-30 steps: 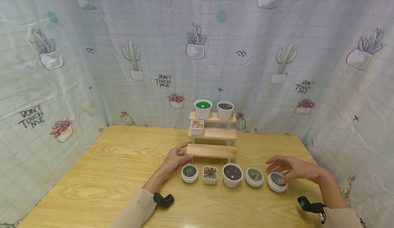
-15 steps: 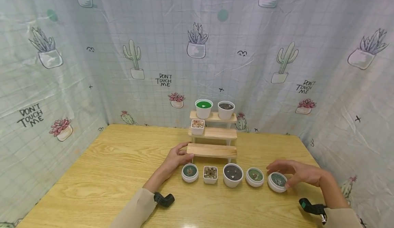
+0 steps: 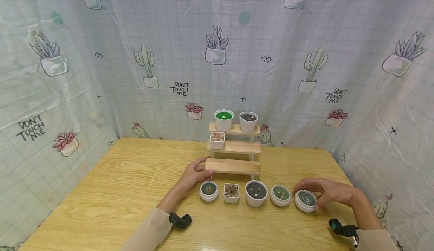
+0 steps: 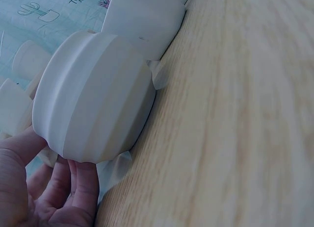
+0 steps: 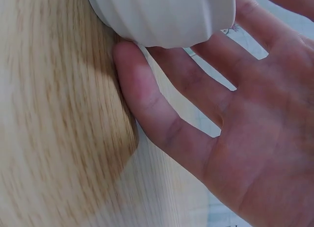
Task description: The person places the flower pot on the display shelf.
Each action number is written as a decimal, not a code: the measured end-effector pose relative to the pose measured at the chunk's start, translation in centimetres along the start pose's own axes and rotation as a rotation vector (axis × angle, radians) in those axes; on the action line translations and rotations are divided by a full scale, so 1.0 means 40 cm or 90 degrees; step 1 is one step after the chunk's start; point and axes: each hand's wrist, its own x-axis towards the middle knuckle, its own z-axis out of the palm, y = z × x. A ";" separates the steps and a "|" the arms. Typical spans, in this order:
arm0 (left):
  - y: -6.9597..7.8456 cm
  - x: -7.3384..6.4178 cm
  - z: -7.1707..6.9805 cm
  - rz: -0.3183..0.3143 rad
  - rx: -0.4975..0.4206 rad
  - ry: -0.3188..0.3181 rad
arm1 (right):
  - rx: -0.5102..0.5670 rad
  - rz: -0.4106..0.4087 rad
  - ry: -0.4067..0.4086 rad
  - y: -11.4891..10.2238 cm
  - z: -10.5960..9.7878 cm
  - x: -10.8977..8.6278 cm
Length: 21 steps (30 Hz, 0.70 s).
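Note:
My left hand (image 3: 194, 173) holds the left end of the lowest step of a three-step wooden stand (image 3: 234, 165), thumb in front and fingers behind. In the left wrist view, a white ribbed pot (image 4: 93, 99) hides what the left fingers (image 4: 84, 188) touch. That low round pot (image 3: 208, 191) stands just in front of the hand on the table. At the right end of the pot row, my right hand (image 3: 325, 191) grips another low white pot (image 3: 306, 201) with dark green filling, thumb on its right and fingers behind it. The pot's ribbed side (image 5: 167, 16) shows in the right wrist view.
Between the end pots stand a square pebble pot (image 3: 231, 193), a large round dark-filled pot (image 3: 255, 193) and a green-filled pot (image 3: 280, 195). The stand's top step bears a green-filled pot (image 3: 223, 120) and a dark-filled pot (image 3: 248, 122). A square pebble pot (image 3: 217, 140) sits mid-step.
My right thumb has moved from over the pot's top to its right side, and the right fingers have come down behind it. The left hand stays on the stand.

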 end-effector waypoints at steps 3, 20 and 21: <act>0.001 -0.001 0.000 -0.001 -0.003 0.000 | -0.006 0.030 0.008 -0.002 0.000 0.000; 0.002 -0.001 -0.001 -0.002 0.001 0.001 | -0.019 0.042 0.016 -0.002 -0.002 0.000; 0.002 -0.001 -0.001 -0.003 0.002 0.002 | -0.019 0.044 0.018 -0.004 -0.001 0.000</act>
